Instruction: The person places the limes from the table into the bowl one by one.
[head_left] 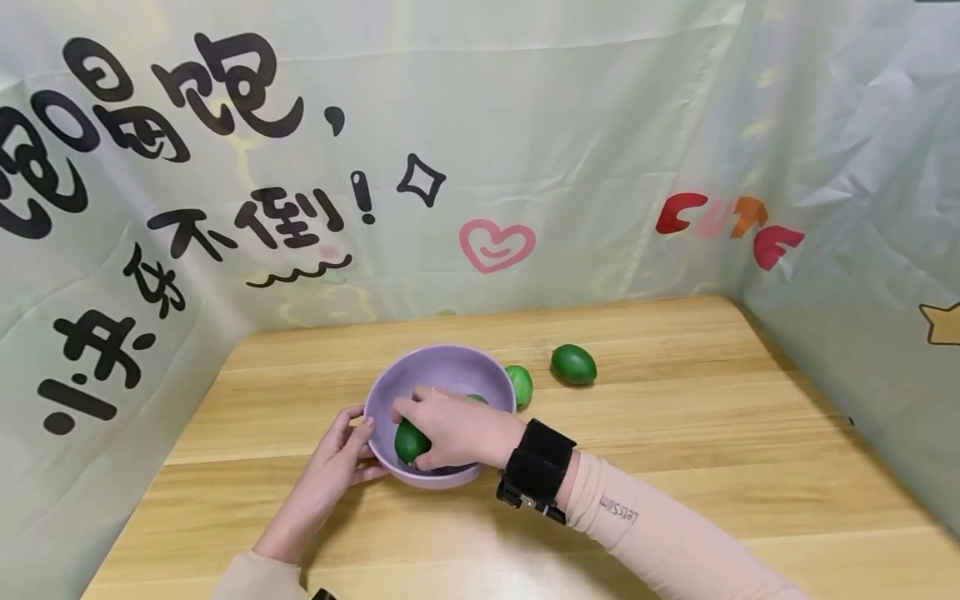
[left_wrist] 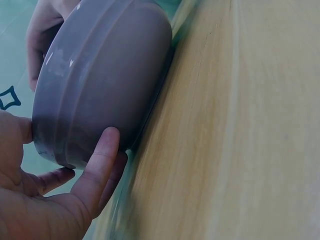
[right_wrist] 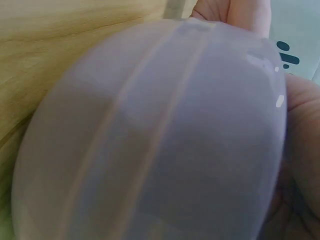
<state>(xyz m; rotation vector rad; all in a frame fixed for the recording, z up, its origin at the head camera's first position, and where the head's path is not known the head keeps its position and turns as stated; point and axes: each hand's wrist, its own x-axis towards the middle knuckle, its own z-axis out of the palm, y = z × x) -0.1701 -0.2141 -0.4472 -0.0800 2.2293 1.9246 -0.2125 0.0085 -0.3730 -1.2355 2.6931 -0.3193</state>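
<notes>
A purple bowl [head_left: 437, 357] stands on the wooden table. At its left side my left hand [head_left: 339, 454] holds it, thumb at the rim and fingers against the outer wall. In the left wrist view, the fingers [left_wrist: 98, 167] touch the bowl's outside low down. My right hand [head_left: 457, 425] reaches into the bowl and grips a dark green lime [head_left: 411, 442]. Behind that hand, another green piece [head_left: 477, 398] shows inside the bowl, mostly hidden. In the right wrist view the bowl's wall [right_wrist: 165, 130] blocks the lime, and only part of the right hand [right_wrist: 302, 150] appears.
A lighter green fruit [head_left: 520, 387] lies just right of the bowl, partly behind its rim. Farther right lies a dark green lime [head_left: 573, 365]. Pale printed sheets [head_left: 585, 125] hang behind the table [head_left: 675, 433] and along both sides.
</notes>
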